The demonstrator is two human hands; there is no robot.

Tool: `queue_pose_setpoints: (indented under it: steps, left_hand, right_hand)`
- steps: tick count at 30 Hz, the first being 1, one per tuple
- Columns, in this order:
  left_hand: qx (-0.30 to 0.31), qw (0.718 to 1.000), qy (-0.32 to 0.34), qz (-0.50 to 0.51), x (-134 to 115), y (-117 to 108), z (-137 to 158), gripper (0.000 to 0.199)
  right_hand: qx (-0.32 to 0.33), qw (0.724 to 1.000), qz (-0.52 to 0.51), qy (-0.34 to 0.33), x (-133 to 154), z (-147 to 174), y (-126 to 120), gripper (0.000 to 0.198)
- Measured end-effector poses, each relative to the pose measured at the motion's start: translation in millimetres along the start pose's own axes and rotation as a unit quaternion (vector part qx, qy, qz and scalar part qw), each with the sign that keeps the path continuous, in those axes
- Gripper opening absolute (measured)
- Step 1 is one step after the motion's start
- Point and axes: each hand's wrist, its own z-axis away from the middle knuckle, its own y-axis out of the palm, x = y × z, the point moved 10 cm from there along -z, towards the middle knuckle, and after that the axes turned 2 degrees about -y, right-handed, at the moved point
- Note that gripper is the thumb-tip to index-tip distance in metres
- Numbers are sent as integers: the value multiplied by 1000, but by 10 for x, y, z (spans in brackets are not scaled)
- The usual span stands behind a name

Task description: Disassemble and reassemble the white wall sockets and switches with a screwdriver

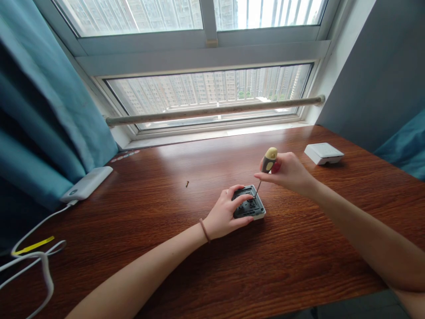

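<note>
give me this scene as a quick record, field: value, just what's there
left grip: thumb and fingers around a dark grey and white device
right grip: holding a screwdriver, shaft slanting down to the device
surface: brown wooden table
loose piece: small screw-like item, lying left of the device
far right: white box
far left: white slab with a cable plugged in, yellow strip
behind: window, blue curtain at left

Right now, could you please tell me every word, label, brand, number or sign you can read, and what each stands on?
No text can be read.
Leftmost white device: dark mark, too small to read.
Colourful strip by the curtain: too blurred to read.
Screwdriver and dark-faced device: no legible text.
</note>
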Motion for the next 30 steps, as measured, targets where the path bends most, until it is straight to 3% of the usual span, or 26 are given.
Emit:
queue_pose_setpoints:
  steps: [3,5,9,11,14,16,18,20,22,25,28,30]
  left_hand:
    - [0,1000,1,0,-1,-4,4,50]
    - [-1,1000,1,0,2,-7,7,50]
    - [1,1000,-3,1,11,-1,7,50]
    - [1,1000,-4,2,13,1,6,49]
    - [2,1000,-1,3,9,3,5,50]
    - [2,1000,1,4,6,4,5,50]
    - [3,1000,3,5,5,6,5,50]
    - [5,1000,4,6,3,9,6,50]
    - [5,1000,3,5,3,8,6,50]
    - [8,1000,2,1,1,10,5,51]
    - [9,1000,0,-2,1,10,5,51]
    - [5,1000,0,-2,2,3,5,50]
  right_hand:
    - [-55,998,36,-24,45,14,7,20]
    - [-28,999,-33,12,-17,-1,56,24]
    - [62,973,-211,75,-65,-21,76,59]
    - [88,960,-256,71,-15,-26,27,58]
    - [106,961,-248,68,32,-9,6,41]
    - [72,976,-197,65,33,2,-15,32]
    - [-1,992,-117,52,42,18,-79,31]
    - [-88,995,-29,28,91,54,-163,33]
    - [-125,992,4,16,120,77,-178,31]
    - [-32,994,-91,58,20,32,-27,29]
    - [98,970,-194,108,-35,27,70,41]
    - [149,955,-231,115,-13,40,43,45]
